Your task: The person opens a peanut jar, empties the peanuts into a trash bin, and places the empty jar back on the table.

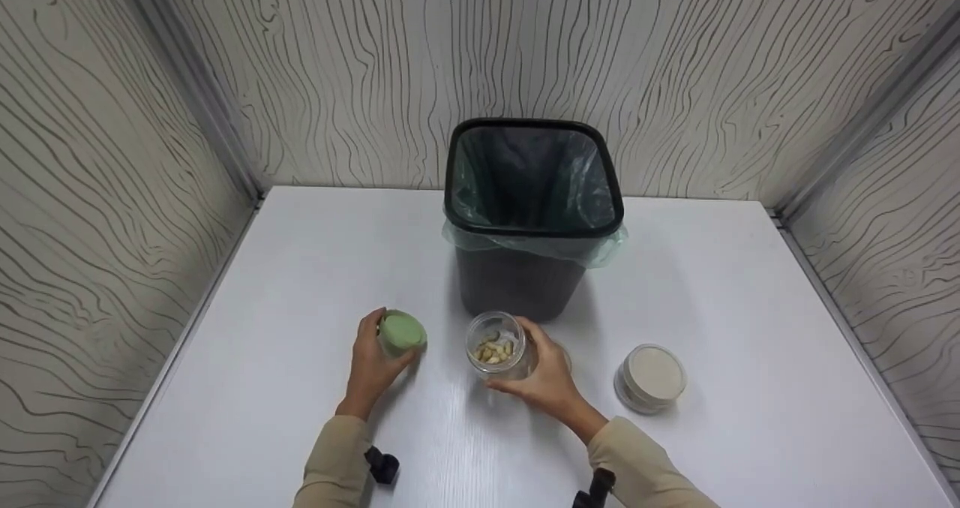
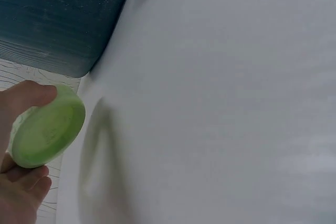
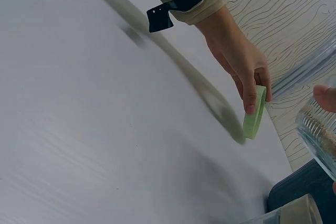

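My left hand (image 1: 373, 362) grips a round green lid (image 1: 403, 330) by its rim, thumb on one side and fingers on the other. The left wrist view shows the lid's hollow inside (image 2: 50, 132). A clear jar (image 1: 517, 368) is held in my right hand (image 1: 549, 379), its uncovered mouth tilted up toward the head camera. Small pale nut-like pieces (image 1: 495, 350) lie inside it. Both hands are in front of the bin, with a gap between lid and jar. In the right wrist view the jar (image 3: 317, 137) is partly cut off at the edge.
A dark bin (image 1: 517, 283) with a green plastic liner (image 1: 600, 249) stands behind the jar. To the right sits a clear jar with a beige lid (image 1: 657, 373). Another round item (image 1: 567, 359) is mostly hidden behind my right hand. Patterned panels (image 1: 525, 43) enclose the white table (image 1: 337, 253).
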### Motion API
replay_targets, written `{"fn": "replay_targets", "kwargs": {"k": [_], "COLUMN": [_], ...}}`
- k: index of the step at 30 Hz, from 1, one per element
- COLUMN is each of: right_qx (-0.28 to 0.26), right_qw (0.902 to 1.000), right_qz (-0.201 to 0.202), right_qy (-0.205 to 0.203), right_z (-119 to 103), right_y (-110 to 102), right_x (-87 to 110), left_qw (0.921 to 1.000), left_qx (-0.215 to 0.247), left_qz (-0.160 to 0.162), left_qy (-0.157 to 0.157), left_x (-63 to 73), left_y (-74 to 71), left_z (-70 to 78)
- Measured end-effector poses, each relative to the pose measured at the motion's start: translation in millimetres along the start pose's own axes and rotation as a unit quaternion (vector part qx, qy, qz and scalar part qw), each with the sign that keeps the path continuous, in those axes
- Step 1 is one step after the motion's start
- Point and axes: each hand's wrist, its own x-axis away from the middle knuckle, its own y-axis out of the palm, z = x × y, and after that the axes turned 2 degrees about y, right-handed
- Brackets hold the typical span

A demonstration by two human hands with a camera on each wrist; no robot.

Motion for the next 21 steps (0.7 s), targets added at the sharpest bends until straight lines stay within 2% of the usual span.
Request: {"fn": "replay_targets", "kwargs": {"k": [14, 21], "right_qx": [-0.006, 0.012], "right_qw": [1.0000, 0.9999], "right_qz": [0.000, 0.008], "right_qy": [0.001, -0.010], "right_z": [3.0, 5.3], "right_y": [0.9, 1.1], "right_x": [2.1, 2.4], "left_qw": [0.9990, 0.9958], "left_qx": [-0.019, -0.031], "left_qz": [-0.016, -0.032], "left_qy": [-0.037, -0.080], "left_x": [5.4, 8.1], "left_y": [2.0, 3.6], "left_z": [-2.7, -2.9]}}
